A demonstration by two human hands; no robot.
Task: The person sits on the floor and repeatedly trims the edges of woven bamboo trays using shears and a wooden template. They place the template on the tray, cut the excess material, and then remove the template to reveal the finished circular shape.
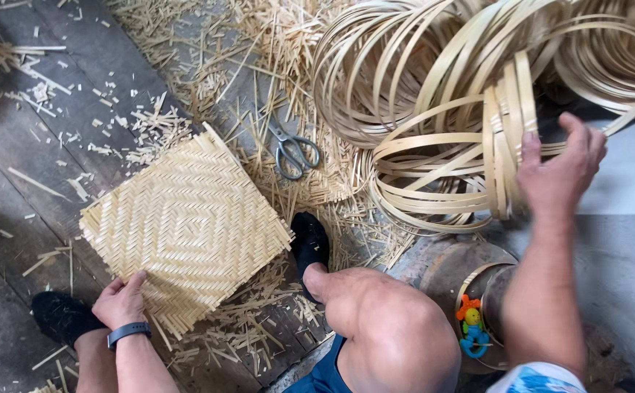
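A square woven bamboo mat (pixel 186 225) lies on the wooden floor. My left hand (pixel 122 300), with a dark wristband, grips the mat's near corner. My right hand (pixel 561 169) reaches into a pile of bamboo strip hoops (pixel 448 175), its fingers spread against a bundle of the hoops. Whether it grips one I cannot tell for sure; the fingers rest on the strips.
Scissors (pixel 293 151) lie among bamboo offcuts (pixel 274 80) past the mat. More coiled hoops (pixel 608 58) are stacked at the far right. My knee (pixel 386 327) and black shoes (pixel 310 244) are near the mat. A small colourful toy (pixel 470 325) hangs by a round container (pixel 463 273).
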